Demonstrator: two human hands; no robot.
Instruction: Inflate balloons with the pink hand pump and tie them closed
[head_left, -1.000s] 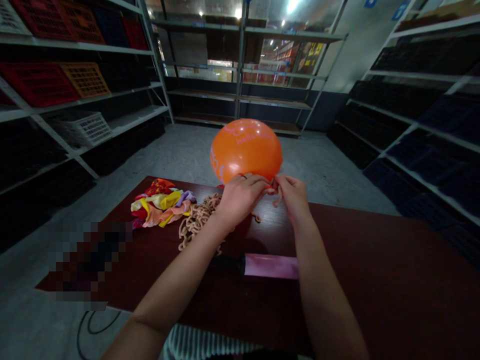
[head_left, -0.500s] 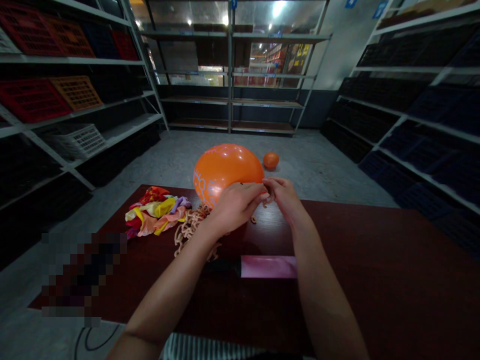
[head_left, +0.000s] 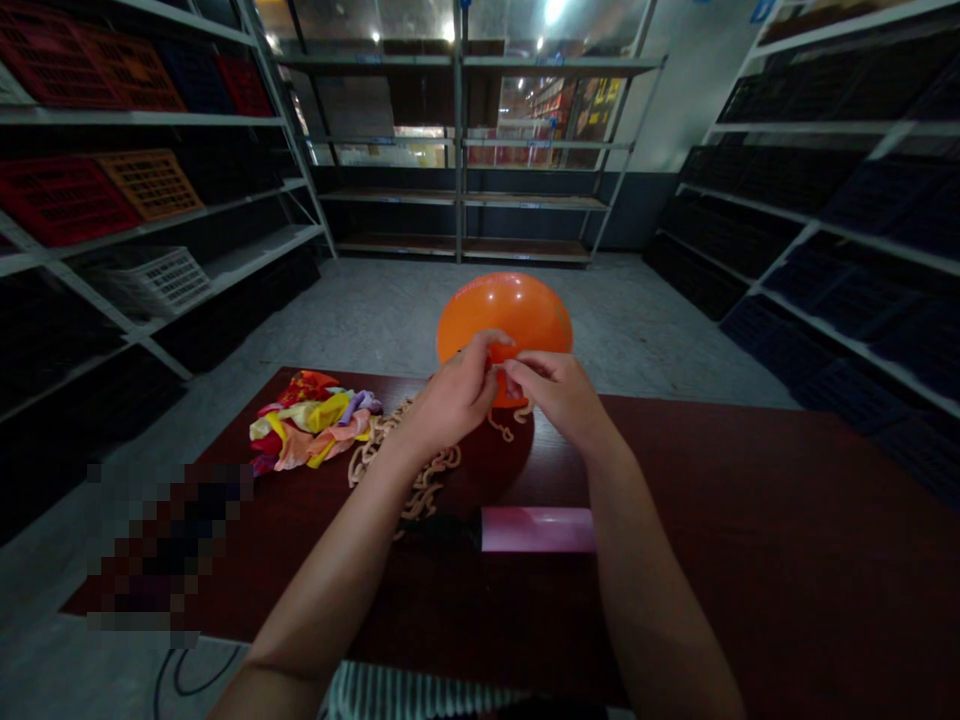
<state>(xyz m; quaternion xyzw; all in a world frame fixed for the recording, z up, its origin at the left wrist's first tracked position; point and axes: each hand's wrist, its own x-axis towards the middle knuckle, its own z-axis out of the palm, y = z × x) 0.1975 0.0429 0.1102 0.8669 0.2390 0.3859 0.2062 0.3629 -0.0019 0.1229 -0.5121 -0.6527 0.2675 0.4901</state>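
Observation:
A large inflated orange balloon (head_left: 517, 305) stands just beyond my hands, over the far table edge. My left hand (head_left: 457, 395) is closed, its thumb and fingers pinched at the near side of the balloon; the balloon's neck is hidden among the fingers. My right hand (head_left: 562, 395) is closed in a pinch against the left fingertips. Below the fingertips dangles a thin tan curly cord (head_left: 504, 430), with another short loop under the right fingers. More tan cord (head_left: 435, 465) lies heaped beside my left forearm, partly covered by it.
Flat, uninflated balloons (head_left: 315, 425) in several colours lie at the table's left. A pink tube with a black end, like a hand pump (head_left: 536, 530), lies between my forearms on the dark table (head_left: 750, 520). Shelves with crates (head_left: 150, 185) line the sides; a metal rack (head_left: 457, 190) stands behind.
The orange balloon has moved right and now sits behind both hands. My left hand has shifted slightly left. The small orange ball shape beyond the table is no longer visible.

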